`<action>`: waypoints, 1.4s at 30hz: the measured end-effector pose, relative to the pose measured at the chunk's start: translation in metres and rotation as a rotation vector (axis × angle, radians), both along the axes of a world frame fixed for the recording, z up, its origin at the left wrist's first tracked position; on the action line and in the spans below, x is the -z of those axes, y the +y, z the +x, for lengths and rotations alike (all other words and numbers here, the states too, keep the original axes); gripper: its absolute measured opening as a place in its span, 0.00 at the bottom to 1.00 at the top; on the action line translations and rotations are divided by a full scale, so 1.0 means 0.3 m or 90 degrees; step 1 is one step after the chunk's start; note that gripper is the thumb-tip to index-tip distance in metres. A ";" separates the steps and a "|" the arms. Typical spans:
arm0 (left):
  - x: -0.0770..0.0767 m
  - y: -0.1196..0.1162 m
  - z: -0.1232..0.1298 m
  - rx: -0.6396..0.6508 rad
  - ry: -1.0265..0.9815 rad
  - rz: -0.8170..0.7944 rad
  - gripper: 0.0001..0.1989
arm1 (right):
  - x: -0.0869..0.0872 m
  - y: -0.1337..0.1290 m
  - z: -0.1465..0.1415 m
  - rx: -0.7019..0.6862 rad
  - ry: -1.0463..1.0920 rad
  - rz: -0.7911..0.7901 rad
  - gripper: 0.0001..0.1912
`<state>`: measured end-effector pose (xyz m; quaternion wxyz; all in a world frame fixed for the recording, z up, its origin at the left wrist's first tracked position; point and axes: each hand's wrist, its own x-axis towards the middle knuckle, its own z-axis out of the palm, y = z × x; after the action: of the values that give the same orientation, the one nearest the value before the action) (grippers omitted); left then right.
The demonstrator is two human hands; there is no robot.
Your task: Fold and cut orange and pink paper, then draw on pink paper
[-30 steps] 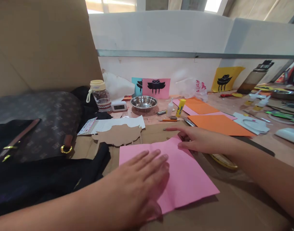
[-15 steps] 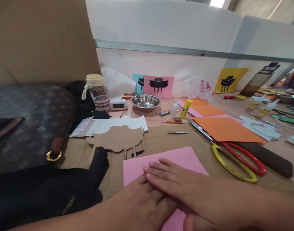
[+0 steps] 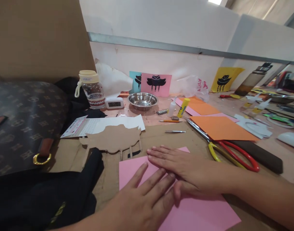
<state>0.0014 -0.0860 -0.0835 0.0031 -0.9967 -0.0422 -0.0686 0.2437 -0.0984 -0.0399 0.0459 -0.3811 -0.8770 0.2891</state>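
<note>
A pink sheet (image 3: pixel 202 211) lies on the brown cardboard (image 3: pixel 151 138) in front of me. My left hand (image 3: pixel 149 195) rests on it with its fingers spread, holding nothing. Pressed flat on the upper part of the same sheet is my right hand (image 3: pixel 175 166), its fingers stretched out and its thumb close to the left hand's fingers. A brown cutout with thin legs (image 3: pixel 113 138) lies just beyond the sheet, to the left. Large scissors with red and yellow handles (image 3: pixel 243 155) are right of the sheet, partly behind my right forearm.
Farther back are a metal bowl (image 3: pixel 143 101), a glue stick (image 3: pixel 183 107), a pencil (image 3: pixel 170 121), tweezers (image 3: pixel 175 131), a white clock (image 3: pixel 114 103) and a bottle (image 3: pixel 92 91). Orange sheets (image 3: pixel 224 127) lie at the right. A patterned bag (image 3: pixel 23 125) and dark cloth (image 3: pixel 36 195) fill the left side.
My hands, which overlapped before, now lie more side by side. My right hand has moved up the pink sheet, and my left hand's fingers have spread. The camera view has shifted slightly.
</note>
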 end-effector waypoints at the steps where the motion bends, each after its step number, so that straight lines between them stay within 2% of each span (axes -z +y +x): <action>1: 0.003 -0.004 -0.004 -0.006 0.003 -0.018 0.26 | 0.004 0.002 0.006 -0.001 -0.006 0.004 0.42; 5: -0.028 -0.016 -0.007 -0.027 0.045 -0.124 0.31 | 0.026 0.005 0.017 0.012 -0.018 0.069 0.39; 8: -0.083 -0.024 -0.001 -0.056 0.094 -0.205 0.34 | 0.025 0.014 0.021 0.048 0.004 0.186 0.29; 10: -0.118 -0.032 0.002 -0.077 0.107 -0.239 0.35 | 0.005 0.033 0.033 0.138 -0.021 0.286 0.23; 13: -0.152 -0.047 -0.001 -0.088 0.113 -0.285 0.37 | -0.042 0.099 0.074 0.344 -0.169 0.368 0.19; 14: -0.158 -0.052 -0.003 -0.090 0.114 -0.298 0.37 | -0.056 0.130 0.092 0.382 -0.208 0.367 0.19; 16: -0.164 -0.059 -0.008 -0.092 0.109 -0.316 0.37 | -0.073 0.199 0.125 0.397 -0.251 0.351 0.18; 20: -0.154 -0.066 -0.016 -0.088 0.078 -0.312 0.37 | -0.061 0.318 0.152 0.393 -0.342 0.291 0.13; 25: -0.141 -0.067 -0.022 -0.082 0.059 -0.301 0.37 | -0.040 0.386 0.132 0.402 -0.389 0.259 0.14; 28: -0.137 -0.068 -0.024 -0.084 0.059 -0.306 0.36 | -0.059 0.384 0.123 0.426 -0.363 0.287 0.11; 30: -0.130 -0.067 -0.024 -0.086 0.056 -0.301 0.35 | -0.078 0.349 0.115 0.457 -0.328 0.331 0.11; 32: -0.118 -0.066 -0.021 -0.086 0.046 -0.291 0.35 | -0.093 0.280 0.099 0.479 -0.277 0.375 0.11; 34: -0.104 -0.065 -0.015 -0.085 0.033 -0.282 0.35 | -0.095 0.185 0.070 0.464 -0.178 0.385 0.06; 35: -0.098 -0.064 -0.011 -0.083 0.027 -0.278 0.36 | -0.090 0.135 0.050 0.436 0.012 0.347 0.03; 37: -0.090 -0.062 -0.001 -0.075 0.019 -0.275 0.37 | -0.071 0.051 0.005 0.353 0.319 0.153 0.03; 39: -0.089 -0.058 0.008 -0.070 0.020 -0.271 0.37 | -0.044 0.003 -0.041 0.304 0.417 -0.029 0.04; 42: -0.086 -0.049 0.017 -0.071 0.031 -0.247 0.36 | -0.006 0.003 -0.090 0.349 0.461 -0.195 0.10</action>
<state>0.0065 -0.1008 -0.0578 -0.1845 -0.9761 -0.1094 -0.0351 0.2167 -0.0974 -0.0381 0.3666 -0.4754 -0.6190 0.5063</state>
